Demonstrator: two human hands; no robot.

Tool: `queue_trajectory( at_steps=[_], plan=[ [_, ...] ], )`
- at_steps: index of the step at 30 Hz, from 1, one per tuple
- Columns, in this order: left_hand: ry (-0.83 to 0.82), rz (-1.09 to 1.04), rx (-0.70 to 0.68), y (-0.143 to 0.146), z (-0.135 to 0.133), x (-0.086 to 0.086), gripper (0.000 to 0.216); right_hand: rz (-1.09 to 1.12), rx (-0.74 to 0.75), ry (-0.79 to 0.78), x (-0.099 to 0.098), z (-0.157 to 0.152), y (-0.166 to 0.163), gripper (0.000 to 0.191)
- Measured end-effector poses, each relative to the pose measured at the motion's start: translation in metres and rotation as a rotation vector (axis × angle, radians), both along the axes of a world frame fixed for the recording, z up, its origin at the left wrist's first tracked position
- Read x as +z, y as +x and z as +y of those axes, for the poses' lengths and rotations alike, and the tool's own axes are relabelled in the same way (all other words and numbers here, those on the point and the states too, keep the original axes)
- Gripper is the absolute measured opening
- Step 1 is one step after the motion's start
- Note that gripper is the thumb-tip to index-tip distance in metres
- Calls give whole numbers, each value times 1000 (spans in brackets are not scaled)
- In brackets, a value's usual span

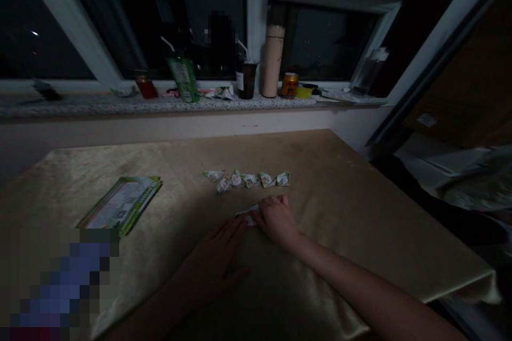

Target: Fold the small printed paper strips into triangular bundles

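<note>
My right hand (275,219) rests knuckles-up on the tan tablecloth (344,213), fingers curled down onto a small piece of folded paper (248,215) that peeks out at its left. My left hand (218,256) lies flat on the cloth, fingers stretched toward the same paper, fingertips touching its edge. Just beyond the hands lies a row of several small folded paper pieces (248,179), white with green and orange print.
A stack of green-and-white printed leaflets (122,203) lies at the left. The stone window sill (80,104) holds a green drink carton with straw (183,79), a dark cup (246,78), a tall pink flask (272,61), a small can (289,85), a red jar (145,86).
</note>
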State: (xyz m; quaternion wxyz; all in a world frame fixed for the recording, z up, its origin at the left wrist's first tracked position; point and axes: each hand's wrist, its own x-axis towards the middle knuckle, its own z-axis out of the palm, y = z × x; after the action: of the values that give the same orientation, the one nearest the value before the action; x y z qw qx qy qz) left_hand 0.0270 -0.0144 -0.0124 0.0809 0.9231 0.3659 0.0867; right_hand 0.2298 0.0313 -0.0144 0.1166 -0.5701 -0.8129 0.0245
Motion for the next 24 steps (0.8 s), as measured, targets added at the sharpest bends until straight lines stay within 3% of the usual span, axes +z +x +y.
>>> queue_trajectory(
  at_steps=[24],
  plan=[
    [-41,-25,40,1,-1,-2,80,94,-81,32,-4,4,6,34]
  ],
)
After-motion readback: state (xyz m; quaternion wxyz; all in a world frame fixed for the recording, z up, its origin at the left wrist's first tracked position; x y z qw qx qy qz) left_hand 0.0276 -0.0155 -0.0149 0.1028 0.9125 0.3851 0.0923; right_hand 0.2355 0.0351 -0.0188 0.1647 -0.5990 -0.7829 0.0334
